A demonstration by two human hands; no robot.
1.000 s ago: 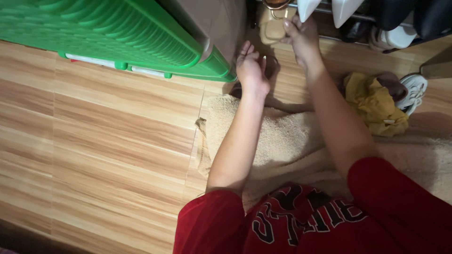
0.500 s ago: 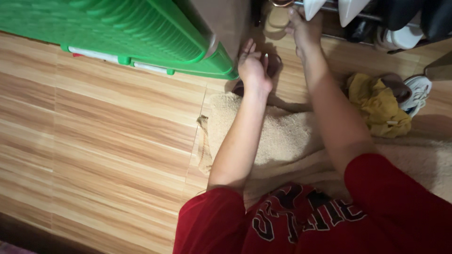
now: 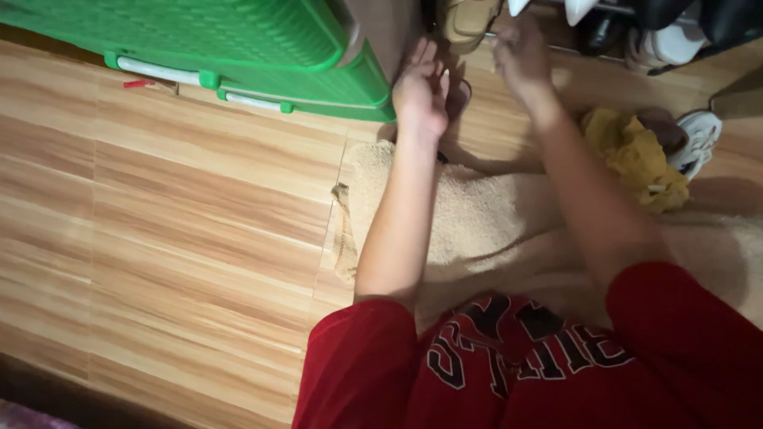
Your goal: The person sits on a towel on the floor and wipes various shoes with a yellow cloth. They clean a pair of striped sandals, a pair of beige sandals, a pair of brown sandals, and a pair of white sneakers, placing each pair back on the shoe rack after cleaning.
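My left hand (image 3: 421,91) is raised with its fingers apart, just over a dark shoe (image 3: 458,91) lying on the floor beside the green cabinet's corner. It holds nothing. My right hand (image 3: 520,59) is blurred and hovers close to a tan sandal (image 3: 469,20) resting at the bottom of the shoe rack. Its fingers are loosely curled, and nothing shows inside them. Both forearms reach forward over a beige rug (image 3: 477,222).
A green plastic cabinet (image 3: 238,40) stands at the upper left on the wooden floor (image 3: 175,222). A yellow cloth (image 3: 636,159), a white sneaker (image 3: 699,139) and a brown shoe lie at the right. White pointed shoes (image 3: 576,8) hang above.
My right hand has come off the tan sandal and drawn back slightly. My left hand has lifted and stretched its fingers upward. The view shifted a little.
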